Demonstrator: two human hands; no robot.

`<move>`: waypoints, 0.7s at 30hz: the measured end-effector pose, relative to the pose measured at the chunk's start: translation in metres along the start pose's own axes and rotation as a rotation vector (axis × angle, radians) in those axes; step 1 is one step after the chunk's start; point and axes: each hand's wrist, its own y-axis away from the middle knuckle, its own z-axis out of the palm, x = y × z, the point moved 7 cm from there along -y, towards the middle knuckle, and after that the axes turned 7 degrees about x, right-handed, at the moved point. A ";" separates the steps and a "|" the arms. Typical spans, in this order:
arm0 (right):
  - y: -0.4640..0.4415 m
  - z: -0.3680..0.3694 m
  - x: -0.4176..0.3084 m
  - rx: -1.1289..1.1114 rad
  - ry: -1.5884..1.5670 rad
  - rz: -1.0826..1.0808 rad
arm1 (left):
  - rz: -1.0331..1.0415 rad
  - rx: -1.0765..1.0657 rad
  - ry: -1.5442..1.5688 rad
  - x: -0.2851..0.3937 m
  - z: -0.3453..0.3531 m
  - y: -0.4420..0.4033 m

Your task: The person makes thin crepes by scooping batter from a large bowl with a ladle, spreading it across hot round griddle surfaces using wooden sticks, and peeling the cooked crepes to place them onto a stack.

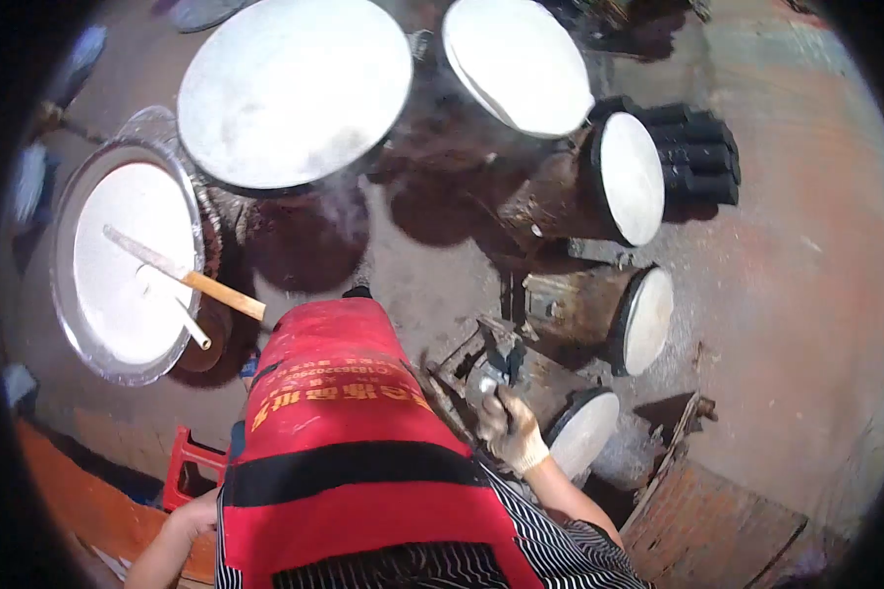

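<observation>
My right hand (513,434) wears a pale knitted glove with dark, dirty fingers. Its fingers are curled together beside a rusty drum-shaped stove (540,383). A small whitish thing (487,385) shows at the fingertips; what the hand holds I cannot make out. Close by, on the stove's side, is a dark bent piece (506,359). That stove carries a round, pale griddle top (584,432), right next to the gloved hand. My left hand (203,512) is at my left side against the red apron (344,422), its fingers hidden behind it.
A metal basin (66,294) of white batter or powder holds a flat wooden-handled blade (211,289) and a pale stick (189,322). More stoves with round tops (648,319) curve ahead. Black briquettes (702,157) are stacked beyond. A red stool (179,461) stands left; a rusty sheet (707,520) lies right.
</observation>
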 end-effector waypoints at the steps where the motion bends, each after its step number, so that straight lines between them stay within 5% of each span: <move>1: -0.005 0.009 -0.010 0.032 0.018 -0.031 | -0.008 0.102 0.114 0.005 -0.003 0.004; 7: -0.010 0.046 -0.025 0.161 0.120 -0.190 | 0.240 0.737 0.769 0.045 -0.031 0.013; 10: -0.012 0.059 -0.037 0.102 0.169 -0.237 | 0.445 0.910 0.734 0.070 -0.052 0.018; 13: -0.012 0.085 -0.047 0.113 0.269 -0.320 | 0.235 1.269 0.463 0.066 -0.045 0.018; 17: -0.019 0.147 -0.035 -0.122 0.557 -0.432 | 0.668 0.861 0.382 0.155 -0.011 0.006; 21: -0.021 0.210 0.008 -0.239 0.804 -0.409 | 0.748 0.727 0.858 0.155 -0.014 0.002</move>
